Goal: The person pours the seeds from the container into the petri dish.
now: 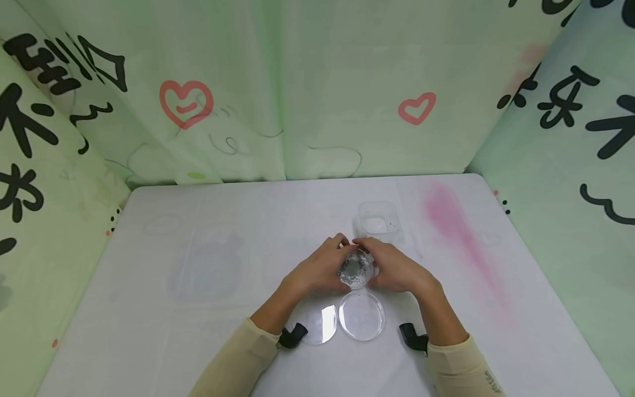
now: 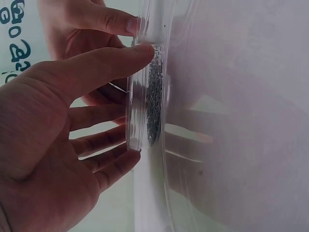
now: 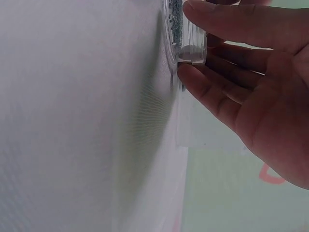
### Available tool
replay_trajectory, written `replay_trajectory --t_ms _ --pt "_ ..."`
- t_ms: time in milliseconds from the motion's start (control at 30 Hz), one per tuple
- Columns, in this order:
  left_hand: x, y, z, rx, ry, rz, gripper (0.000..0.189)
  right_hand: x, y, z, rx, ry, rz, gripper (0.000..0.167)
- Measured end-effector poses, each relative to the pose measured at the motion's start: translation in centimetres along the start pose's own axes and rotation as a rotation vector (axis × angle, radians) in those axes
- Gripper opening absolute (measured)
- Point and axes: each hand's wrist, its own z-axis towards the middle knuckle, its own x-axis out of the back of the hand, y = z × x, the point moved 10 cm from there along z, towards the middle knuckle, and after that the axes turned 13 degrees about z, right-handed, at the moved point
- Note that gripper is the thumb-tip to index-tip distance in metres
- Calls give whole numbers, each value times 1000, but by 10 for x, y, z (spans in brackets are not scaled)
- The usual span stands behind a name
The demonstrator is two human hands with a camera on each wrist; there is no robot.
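Between both hands is a clear round dish [image 1: 356, 269] with dark grey, silvery bits inside. The left hand [image 1: 322, 269] grips its left side, thumb toward the near rim and fingers around the far side. From the right, the right hand [image 1: 397, 269] holds the opposite side in a similar way. In the left wrist view, the bits [image 2: 155, 96] lie in a layer behind the clear wall. The right wrist view shows the right thumb and fingers [image 3: 207, 92] at the dish's edge. A clear round lid-like piece [image 1: 362, 316] lies just in front of the dish.
Beside that piece, partly under the left wrist, lies another clear disc [image 1: 313, 322] that reflects light. A clear, square-cornered plastic container [image 1: 379, 215] stands behind the hands. The white-covered table [image 1: 163, 331] has a pink stain [image 1: 461, 237] at right. Green curtains [image 1: 248, 82] surround its back and sides.
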Motion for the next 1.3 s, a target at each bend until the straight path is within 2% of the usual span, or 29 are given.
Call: replay_trajectory --t_ms 567,833,1167,1300 --pt "-3 2 -2 17 -24 55 82 0 1 -2 -7 1 2 89" --pt "6 3 -6 -6 -10 56 89 5 -3 -4 -7 2 -19 90" --pt "11 0 -5 22 -28 53 88 13 -12 -10 -12 14 -6 85" --pt "12 1 -6 28 -29 56 86 21 -18 -16 -11 44 13 78"
